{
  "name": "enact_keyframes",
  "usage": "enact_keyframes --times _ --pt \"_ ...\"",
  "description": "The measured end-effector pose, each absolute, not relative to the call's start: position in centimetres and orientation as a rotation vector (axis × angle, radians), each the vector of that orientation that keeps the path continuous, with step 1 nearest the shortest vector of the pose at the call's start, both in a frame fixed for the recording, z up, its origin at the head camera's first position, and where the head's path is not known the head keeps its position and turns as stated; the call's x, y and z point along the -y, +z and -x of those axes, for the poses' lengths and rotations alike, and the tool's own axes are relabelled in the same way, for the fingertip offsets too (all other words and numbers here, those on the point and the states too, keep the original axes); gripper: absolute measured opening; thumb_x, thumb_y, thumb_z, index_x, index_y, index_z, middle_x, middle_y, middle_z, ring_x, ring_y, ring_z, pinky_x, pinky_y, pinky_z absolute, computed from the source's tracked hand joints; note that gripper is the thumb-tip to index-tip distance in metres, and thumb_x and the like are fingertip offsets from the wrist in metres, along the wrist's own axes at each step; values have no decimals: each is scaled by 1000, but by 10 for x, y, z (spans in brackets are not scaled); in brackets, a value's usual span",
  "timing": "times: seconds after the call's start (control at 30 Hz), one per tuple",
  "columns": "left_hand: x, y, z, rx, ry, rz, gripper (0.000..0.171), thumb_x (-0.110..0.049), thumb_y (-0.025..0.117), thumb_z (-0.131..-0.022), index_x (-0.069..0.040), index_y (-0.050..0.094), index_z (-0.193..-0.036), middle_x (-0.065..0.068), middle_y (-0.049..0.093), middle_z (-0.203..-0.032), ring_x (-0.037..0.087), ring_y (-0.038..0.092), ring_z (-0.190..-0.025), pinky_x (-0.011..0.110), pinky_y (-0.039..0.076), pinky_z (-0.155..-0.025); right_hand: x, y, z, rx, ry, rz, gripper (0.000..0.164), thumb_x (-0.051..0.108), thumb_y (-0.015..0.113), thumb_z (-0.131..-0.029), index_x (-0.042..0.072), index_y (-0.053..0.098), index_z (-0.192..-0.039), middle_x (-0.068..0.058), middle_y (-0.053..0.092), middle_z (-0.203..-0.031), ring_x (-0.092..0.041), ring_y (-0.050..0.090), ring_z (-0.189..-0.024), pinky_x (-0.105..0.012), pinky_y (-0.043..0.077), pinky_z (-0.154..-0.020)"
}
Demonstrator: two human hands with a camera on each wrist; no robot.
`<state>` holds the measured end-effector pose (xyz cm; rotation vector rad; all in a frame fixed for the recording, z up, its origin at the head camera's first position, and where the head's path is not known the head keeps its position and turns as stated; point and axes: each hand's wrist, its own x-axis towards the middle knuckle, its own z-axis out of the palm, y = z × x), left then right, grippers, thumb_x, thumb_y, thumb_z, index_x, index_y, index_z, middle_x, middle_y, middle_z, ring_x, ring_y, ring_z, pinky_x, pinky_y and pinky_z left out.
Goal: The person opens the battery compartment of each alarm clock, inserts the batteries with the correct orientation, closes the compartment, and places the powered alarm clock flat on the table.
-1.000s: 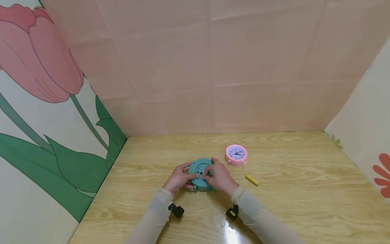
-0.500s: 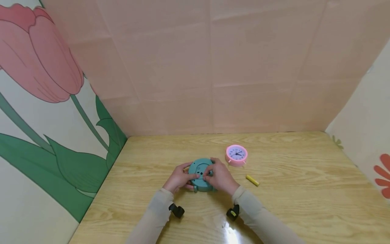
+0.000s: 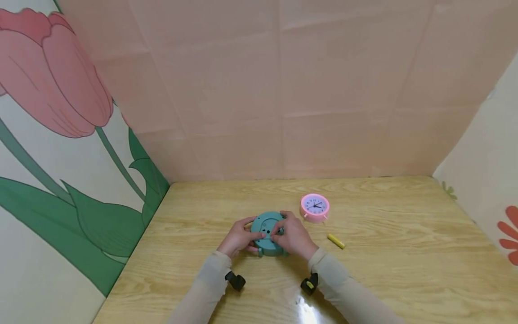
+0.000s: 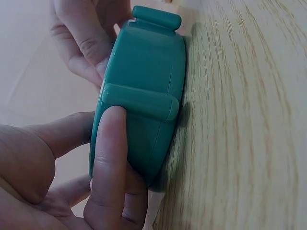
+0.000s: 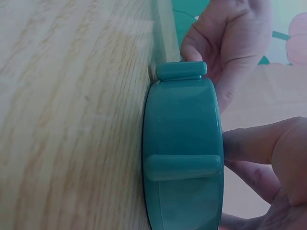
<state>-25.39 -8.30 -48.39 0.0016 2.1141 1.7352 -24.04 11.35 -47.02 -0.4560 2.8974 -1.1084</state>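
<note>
A round teal alarm clock (image 3: 272, 251) lies face down on the wooden table, its back with small dark knobs or holes turned up. My left hand (image 3: 238, 238) grips its left side, thumb on the back and fingers along the rim. In the left wrist view one finger presses the clock's side (image 4: 144, 62) beside a short foot. My right hand (image 3: 296, 235) is over the right part of the back. Its thumb and index finger come together there, while other fingers reach the far rim. What lies between those fingertips is hidden. Two feet of the clock (image 5: 182, 115) show in the right wrist view.
A pink alarm clock (image 3: 314, 207) lies face up behind my right hand. To the right, a small yellow cylinder (image 3: 336, 241), like a battery, lies on the table (image 3: 404, 252). A pink-covered wall (image 3: 279, 112) borders the table's back edge.
The whole view has shifted very slightly. Both hands stay on the teal clock in nearly the same pose, with only tiny movement of the right fingers, if any.
</note>
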Motion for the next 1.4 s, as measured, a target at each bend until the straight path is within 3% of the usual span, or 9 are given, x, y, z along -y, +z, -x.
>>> enact_keyframes --times 0.43,0.5,0.67,0.8,0.97,1.1,1.23,1.4 --pt "82 -483 253 -2147 1707 -17 69 -11 76 -90 -11 44 -151 16 70 -102 19 69 -60 37 63 -59 -115 -472 241 -2883 -1133 453 11 15 82 -80 20 75 -75 -28 44 -147 -52 47 -128 -65 42 -107" --pt "82 -483 253 -2167 1692 -25 68 -12 75 -91 -11 43 -151 15 70 -101 18 69 -60 37 63 -59 -117 -475 242 -2872 -1168 450 7 16 81 -83 18 75 -86 -27 44 -147 -50 47 -129 -64 41 -108" --pt "82 -478 247 -2297 1601 -16 59 -14 71 -94 -4 46 -146 12 65 -89 19 66 -61 37 64 -61 -126 -482 246 -2882 -1260 331 38 18 73 -90 7 65 -125 -22 54 -138 -40 53 -127 -58 46 -107" --pt "83 -469 242 -2468 1500 -28 51 -14 69 -94 2 51 -139 11 63 -86 26 68 -65 36 63 -59 -135 -483 247 -2950 -1234 226 47 24 69 -93 -1 59 -131 -23 63 -126 -38 62 -114 -56 54 -95" --pt "82 -457 239 -2619 1360 -41 49 -17 68 -94 7 54 -134 9 66 -88 29 69 -70 31 59 -56 -144 -483 246 -2925 -1200 129 47 32 65 -95 -5 63 -124 -20 69 -110 -26 67 -82 -42 60 -69" --pt "80 -453 238 -2644 1281 -41 50 -15 66 -96 8 52 -137 10 69 -85 26 68 -68 29 57 -56 -146 -485 245 -2889 -1163 101 37 35 64 -96 0 72 -105 -10 69 -84 -17 56 -60 -29 48 -49" --pt "77 -454 238 -2636 1260 -33 49 -10 65 -96 11 50 -138 13 69 -88 26 70 -68 28 59 -55 -145 -487 242 -2890 -1120 121 32 36 61 -97 9 69 -82 -3 57 -63 -17 51 -55 -28 42 -44" --pt "75 -456 239 -2604 1305 -14 43 -6 65 -96 12 53 -133 16 68 -95 26 71 -71 29 61 -57 -144 -487 240 -2896 -1097 124 37 41 59 -98 13 63 -73 -2 54 -61 -17 49 -54 -28 40 -44"
